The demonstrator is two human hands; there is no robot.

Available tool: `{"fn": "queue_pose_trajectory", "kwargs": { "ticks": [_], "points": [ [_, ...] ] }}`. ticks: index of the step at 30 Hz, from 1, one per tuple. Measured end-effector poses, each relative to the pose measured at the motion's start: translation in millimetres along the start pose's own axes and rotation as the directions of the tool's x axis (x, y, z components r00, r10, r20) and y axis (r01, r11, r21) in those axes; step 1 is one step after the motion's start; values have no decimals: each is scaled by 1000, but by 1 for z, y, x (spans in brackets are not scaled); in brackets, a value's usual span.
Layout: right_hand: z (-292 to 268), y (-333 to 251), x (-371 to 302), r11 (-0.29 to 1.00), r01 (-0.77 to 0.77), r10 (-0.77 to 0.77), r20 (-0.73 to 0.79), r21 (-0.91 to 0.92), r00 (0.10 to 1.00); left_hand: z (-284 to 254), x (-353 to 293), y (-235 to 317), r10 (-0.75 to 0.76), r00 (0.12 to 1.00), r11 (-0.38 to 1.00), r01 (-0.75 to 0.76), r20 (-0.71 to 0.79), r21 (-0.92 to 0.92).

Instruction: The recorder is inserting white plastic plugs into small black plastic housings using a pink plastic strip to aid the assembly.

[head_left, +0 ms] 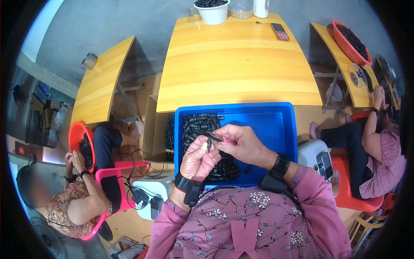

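Over the blue tray, my two hands meet. My left hand pinches a small black part upright between thumb and fingers, and a pale cover shows on one fingertip. My right hand is closed round a small tool with a pink handle. Its dark, narrow end touches or nearly touches the top of the black part; whether it is a blade I cannot make out. Below the hands, many black parts lie heaped along the tray's left side and in its lower middle.
Beyond the tray stands a wooden table with a white tub of black pieces and a phone. A cardboard box is left of the tray. Two co-workers sit at either side near red basins of black pieces.
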State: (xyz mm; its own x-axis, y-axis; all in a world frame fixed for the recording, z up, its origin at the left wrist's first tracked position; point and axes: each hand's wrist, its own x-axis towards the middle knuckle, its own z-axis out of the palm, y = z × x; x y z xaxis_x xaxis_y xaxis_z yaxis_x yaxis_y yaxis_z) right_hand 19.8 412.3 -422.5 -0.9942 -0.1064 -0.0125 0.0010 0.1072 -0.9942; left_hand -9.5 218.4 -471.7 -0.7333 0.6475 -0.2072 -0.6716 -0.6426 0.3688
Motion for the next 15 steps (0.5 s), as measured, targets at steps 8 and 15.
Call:
{"fn": "queue_pose_trajectory", "kwargs": {
  "ticks": [8, 15],
  "points": [
    [1, -6, 4, 999, 5, -3, 43, -44, 999, 8, -1, 0, -33, 999, 998, 32, 15, 57],
    [2, 2, 5, 998, 16, -18, 26, 62, 1000, 5, 0, -4, -63, 996, 997, 60, 56, 53]
  ]
}}
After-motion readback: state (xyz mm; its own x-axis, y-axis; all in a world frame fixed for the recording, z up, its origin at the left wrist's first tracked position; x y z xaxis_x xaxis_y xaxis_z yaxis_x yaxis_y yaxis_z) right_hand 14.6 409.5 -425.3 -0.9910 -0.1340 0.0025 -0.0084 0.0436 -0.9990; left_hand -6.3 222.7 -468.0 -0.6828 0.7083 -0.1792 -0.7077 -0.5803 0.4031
